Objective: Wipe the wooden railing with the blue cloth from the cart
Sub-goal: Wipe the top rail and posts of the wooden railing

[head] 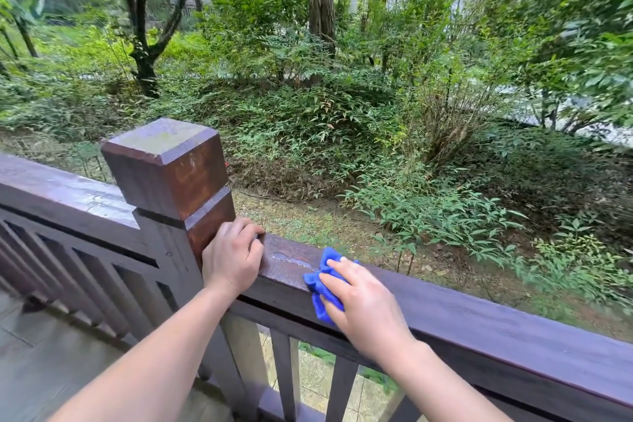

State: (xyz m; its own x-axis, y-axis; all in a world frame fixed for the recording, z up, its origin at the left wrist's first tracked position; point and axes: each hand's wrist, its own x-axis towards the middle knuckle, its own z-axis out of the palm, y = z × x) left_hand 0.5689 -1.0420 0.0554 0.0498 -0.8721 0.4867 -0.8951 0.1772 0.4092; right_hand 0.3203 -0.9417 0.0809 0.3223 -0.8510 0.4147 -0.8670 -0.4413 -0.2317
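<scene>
The dark wooden railing (496, 329) runs from the lower right up to a square post (171, 168). My right hand (363, 305) presses a crumpled blue cloth (322, 288) flat onto the top of the rail, fingers spread over it. A small wet patch (291, 259) shines on the rail just left of the cloth. My left hand (233, 257) grips the rail's end where it meets the post, fingers curled over the far edge. The cart is not in view.
A second rail section (58, 192) continues left of the post, with vertical balusters (284, 377) below. Deck flooring (51, 353) lies at the lower left. Beyond the railing are shrubs, trees and a gravel strip (294, 216).
</scene>
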